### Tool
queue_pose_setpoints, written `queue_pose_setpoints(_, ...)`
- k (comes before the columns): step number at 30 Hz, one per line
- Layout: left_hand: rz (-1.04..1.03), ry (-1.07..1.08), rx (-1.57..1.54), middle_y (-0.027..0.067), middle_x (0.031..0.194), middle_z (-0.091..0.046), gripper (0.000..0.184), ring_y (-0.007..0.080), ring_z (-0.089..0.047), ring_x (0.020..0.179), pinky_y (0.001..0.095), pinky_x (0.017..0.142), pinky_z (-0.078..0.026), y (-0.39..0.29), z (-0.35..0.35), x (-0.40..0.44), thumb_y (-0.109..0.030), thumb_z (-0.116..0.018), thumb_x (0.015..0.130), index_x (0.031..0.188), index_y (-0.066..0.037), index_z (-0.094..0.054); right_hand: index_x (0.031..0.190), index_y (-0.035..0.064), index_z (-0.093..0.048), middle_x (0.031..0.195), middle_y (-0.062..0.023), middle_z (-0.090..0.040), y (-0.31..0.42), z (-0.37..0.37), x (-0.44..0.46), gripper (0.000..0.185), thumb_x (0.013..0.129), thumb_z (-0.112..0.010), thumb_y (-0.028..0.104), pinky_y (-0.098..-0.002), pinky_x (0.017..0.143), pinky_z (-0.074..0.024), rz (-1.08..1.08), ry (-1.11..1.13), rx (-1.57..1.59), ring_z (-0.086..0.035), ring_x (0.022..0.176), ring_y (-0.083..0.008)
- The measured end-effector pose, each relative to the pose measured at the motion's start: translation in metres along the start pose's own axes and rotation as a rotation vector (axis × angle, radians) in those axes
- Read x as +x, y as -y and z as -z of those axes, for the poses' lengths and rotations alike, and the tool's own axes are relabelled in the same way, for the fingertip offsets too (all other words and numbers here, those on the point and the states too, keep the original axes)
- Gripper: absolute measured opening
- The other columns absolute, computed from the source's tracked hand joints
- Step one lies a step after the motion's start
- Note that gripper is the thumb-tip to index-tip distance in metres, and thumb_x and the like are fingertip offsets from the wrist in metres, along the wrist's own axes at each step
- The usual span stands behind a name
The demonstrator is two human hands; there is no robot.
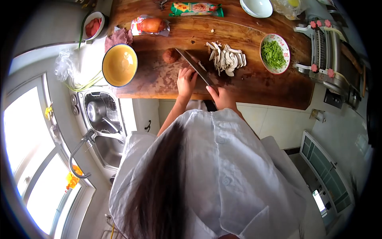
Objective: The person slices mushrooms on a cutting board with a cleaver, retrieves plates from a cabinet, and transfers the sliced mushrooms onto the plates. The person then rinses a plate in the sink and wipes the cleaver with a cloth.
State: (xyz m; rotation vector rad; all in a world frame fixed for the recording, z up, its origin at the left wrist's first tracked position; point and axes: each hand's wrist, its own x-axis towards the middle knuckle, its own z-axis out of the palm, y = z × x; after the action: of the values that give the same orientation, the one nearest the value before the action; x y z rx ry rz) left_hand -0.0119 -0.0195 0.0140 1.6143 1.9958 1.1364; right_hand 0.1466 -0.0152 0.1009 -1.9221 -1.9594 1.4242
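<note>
My right hand (pixel 223 97) is wrapped round the handle of a kitchen knife (pixel 199 71), its blade slanting up and left across the wooden board. Close against the near side of the blade is my left hand (pixel 185 83), fingers bent and together; whatever they press on is hidden. A round reddish-brown piece, perhaps a mushroom cap (pixel 170 55), lies just beyond my left fingertips. To the right of the blade is a pile of pale, dark-edged mushroom slices (pixel 227 59), with a thin piece lying along the blade's far side.
A yellow bowl (pixel 119 65) stands at left, a patterned bowl of chopped greens (pixel 273 54) at right. Behind lie a packaged sausage (pixel 152 25), a green packet (pixel 196 9) and a white bowl (pixel 256 7). A pasta machine (pixel 326 49) is far right; a sink (pixel 109 151) is lower left.
</note>
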Motion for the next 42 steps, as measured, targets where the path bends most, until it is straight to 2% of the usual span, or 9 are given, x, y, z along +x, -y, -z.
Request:
queue_pose_setpoints(5, 0.017, 0.019, -0.005, 0.0082, 0.075, -0.054, 0.011, 0.0279, -0.048, 0.071, 0.0354, 0.064, -0.042, 0.004, -0.003, -0.002, -0.003, -0.065, 0.066, 0.075, -0.004, -0.058, 0.08, -0.001, -0.061, 0.073, -0.0221, -0.06, -0.012, -0.01, -0.003, 0.049, 0.082, -0.05, 0.046, -0.0437, 0.061, -0.0445, -0.068, 0.043, -0.087, -0.057, 0.07, -0.0391)
queue_pose_setpoints(7, 0.032, 0.021, -0.026, 0.0083, 0.074, -0.053, 0.011, 0.028, -0.048, 0.071, 0.0354, 0.065, -0.042, 0.004, -0.002, -0.003, -0.003, -0.065, 0.066, 0.075, -0.004, -0.058, 0.084, 0.0019, -0.061, 0.071, -0.0202, -0.059, -0.018, -0.026, 0.002, 0.044, 0.082, -0.052, 0.045, -0.0406, 0.059, -0.0422, 0.105, -0.183, -0.06, -0.057, 0.067, -0.0357)
queue_pose_setpoints(11, 0.016, 0.023, -0.034, 0.0072, 0.084, -0.058, 0.014, 0.0269, -0.052, 0.078, 0.0338, 0.069, -0.044, 0.003, -0.001, 0.0, -0.003, -0.065, 0.067, 0.08, -0.005, -0.061, 0.084, 0.0029, -0.06, 0.066, -0.0184, -0.057, -0.026, -0.038, 0.019, 0.039, 0.083, -0.052, 0.041, -0.039, 0.056, -0.0418, 0.169, -0.198, 0.02, -0.056, 0.061, -0.0321)
queue_pose_setpoints(14, -0.017, -0.007, -0.051, 0.0065, 0.093, -0.06, 0.017, 0.0257, -0.054, 0.087, 0.0327, 0.075, -0.045, 0.001, -0.002, -0.002, -0.004, -0.065, 0.068, 0.085, -0.005, -0.062, 0.067, 0.0049, -0.051, 0.05, 0.0002, -0.043, -0.033, -0.047, 0.054, 0.038, 0.089, -0.047, 0.035, -0.0249, 0.039, -0.0328, 0.1, -0.112, 0.46, -0.04, 0.042, -0.0087)
queue_pose_setpoints(16, -0.017, -0.005, -0.046, 0.0063, 0.097, -0.06, 0.019, 0.0252, -0.055, 0.092, 0.0323, 0.078, -0.046, 0.0, 0.003, -0.001, -0.005, -0.065, 0.069, 0.088, -0.005, -0.062, 0.062, 0.0084, -0.046, 0.05, 0.0048, -0.039, -0.018, -0.034, 0.051, 0.039, 0.09, -0.045, 0.036, -0.0199, 0.035, -0.026, 0.056, -0.087, 0.586, -0.035, 0.039, -0.0031)
queue_pose_setpoints(31, -0.002, -0.038, -0.085, 0.0068, 0.1, -0.059, 0.022, 0.0255, -0.055, 0.087, 0.0323, 0.075, -0.047, 0.003, 0.004, -0.008, -0.004, -0.068, 0.066, 0.087, -0.003, -0.061, 0.061, 0.0046, -0.05, 0.052, 0.0033, -0.042, 0.007, 0.018, 0.009, 0.045, 0.089, -0.046, 0.04, -0.023, 0.042, -0.0305, -0.221, 0.184, 0.495, -0.039, 0.046, -0.0051)
queue_pose_setpoints(34, 0.0, -0.042, -0.075, 0.0063, 0.098, -0.059, 0.021, 0.0254, -0.055, 0.086, 0.0324, 0.074, -0.047, 0.004, 0.001, -0.009, -0.005, -0.068, 0.066, 0.086, -0.003, -0.061, 0.06, 0.0014, -0.051, 0.049, -0.0025, -0.043, -0.004, 0.015, 0.014, 0.049, 0.088, -0.046, 0.042, -0.0274, 0.043, -0.0333, -0.202, 0.18, 0.374, -0.041, 0.045, -0.0093)
queue_pose_setpoints(39, 0.019, -0.061, -0.085, 0.0078, 0.092, -0.06, 0.019, 0.0261, -0.054, 0.083, 0.0323, 0.073, -0.045, 0.005, 0.001, -0.009, -0.004, -0.068, 0.065, 0.084, -0.003, -0.062, 0.075, -0.0033, -0.059, 0.06, -0.0201, -0.053, 0.011, 0.013, 0.01, 0.05, 0.085, -0.047, 0.044, -0.0396, 0.055, -0.0412, 0.102, 0.027, -0.013, -0.054, 0.056, -0.0321)
queue_pose_setpoints(42, 0.047, -0.038, -0.045, 0.0044, 0.089, -0.059, 0.017, 0.0244, -0.054, 0.079, 0.0317, 0.068, -0.047, 0.003, 0.001, -0.009, -0.005, -0.068, 0.066, 0.082, -0.005, -0.062, 0.083, 0.0011, -0.061, 0.066, -0.018, -0.058, 0.006, 0.002, -0.003, 0.042, 0.084, -0.05, 0.041, -0.0393, 0.06, -0.0425, 0.09, -0.056, -0.074, -0.056, 0.067, -0.0366)
